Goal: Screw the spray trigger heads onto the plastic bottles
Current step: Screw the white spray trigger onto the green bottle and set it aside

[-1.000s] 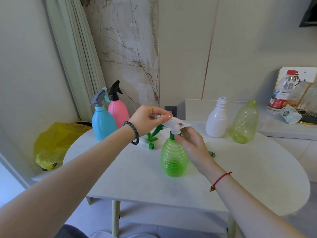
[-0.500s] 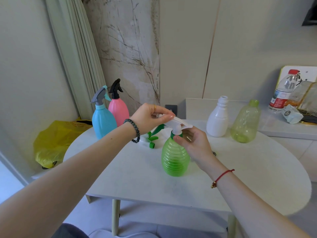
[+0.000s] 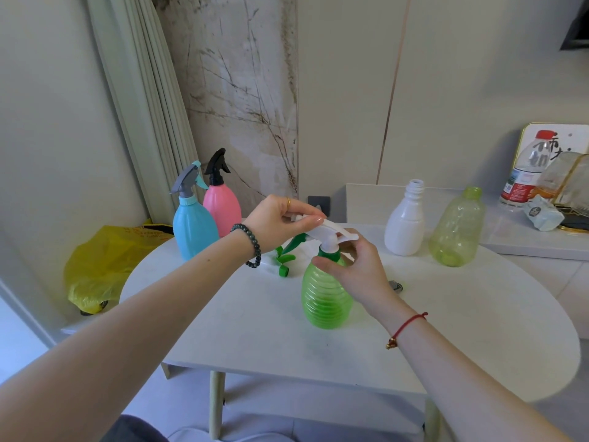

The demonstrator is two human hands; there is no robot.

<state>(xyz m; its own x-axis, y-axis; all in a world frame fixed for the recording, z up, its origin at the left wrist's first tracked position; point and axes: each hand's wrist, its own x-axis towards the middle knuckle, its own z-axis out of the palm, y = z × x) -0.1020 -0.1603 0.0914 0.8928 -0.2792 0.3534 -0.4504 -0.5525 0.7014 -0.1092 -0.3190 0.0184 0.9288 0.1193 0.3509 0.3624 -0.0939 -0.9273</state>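
The green bottle (image 3: 326, 298) stands on the table (image 3: 446, 330). The left hand (image 3: 277, 220) pinches the white spray head (image 3: 331, 232) on top — the right hand (image 3: 357, 269) grips the bottle's neck, just below.

Large dark Chinese characters stand on the white framed board (image 3: 556, 140) leaning against the wall at the far right; they show through and beside the clear water bottle (image 3: 526, 169) standing in front of it, and only parts can be made out, one looking like 市. The water bottle carries a red and white label low on its body, its print too small to read. Left of the bottle, across the table, the yellow plastic bag (image 3: 105, 266) has faint red print along its upper fold, unreadable. A crumpled pale packet (image 3: 541, 213) just below the bottle bears a round dark mark, also unreadable
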